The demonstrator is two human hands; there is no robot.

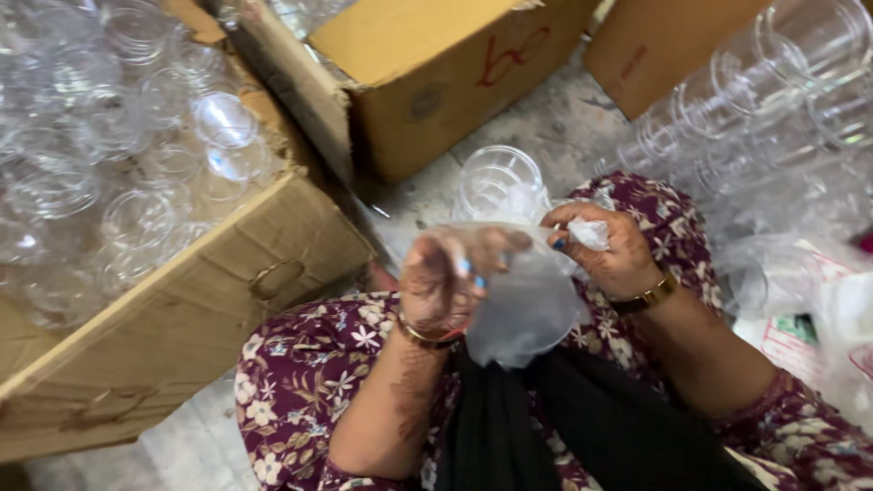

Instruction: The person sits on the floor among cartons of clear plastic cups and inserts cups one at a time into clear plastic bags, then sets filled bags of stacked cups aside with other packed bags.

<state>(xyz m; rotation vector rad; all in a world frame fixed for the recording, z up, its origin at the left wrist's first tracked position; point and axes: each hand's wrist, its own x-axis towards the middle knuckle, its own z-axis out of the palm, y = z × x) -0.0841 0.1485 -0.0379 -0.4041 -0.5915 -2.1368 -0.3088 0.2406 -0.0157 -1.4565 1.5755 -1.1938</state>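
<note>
A thin clear plastic bag [523, 305] is pinched shut between the left hand [446, 277] and right hand [609, 250], above the lap. If tugged unevenly, it could tear or slip toward the clear jar [498, 182] on the floor.

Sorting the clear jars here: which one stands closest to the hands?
The lone clear jar on the floor, just beyond the right hand; the others sit in boxes.
</note>
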